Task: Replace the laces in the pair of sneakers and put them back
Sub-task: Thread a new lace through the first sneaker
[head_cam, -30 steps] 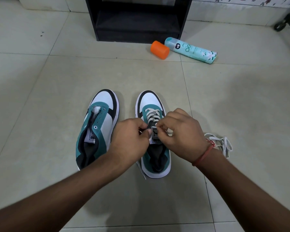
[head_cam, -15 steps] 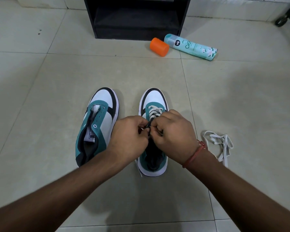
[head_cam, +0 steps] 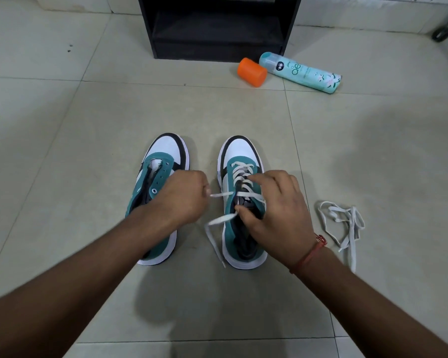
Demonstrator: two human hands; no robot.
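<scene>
Two teal, white and black sneakers stand side by side on the tiled floor. The left sneaker has bare eyelets and no lace. The right sneaker carries a white lace threaded through most of its eyelets. My left hand pinches one lace end, drawn out leftward from the shoe. My right hand rests on the right sneaker's tongue, its thumb pressing the other lace end, which trails down to the floor. A second loose white lace lies in a tangle on the floor to the right.
A black open shelf unit stands at the far side. In front of it lie an orange cap and a mint-green spray can. A dark wheel shows at the top right edge.
My hands, close together over the right sneaker's eyelets before, have parted. The left hand has pulled a lace end out to the left, and the other end now hangs to the floor.
</scene>
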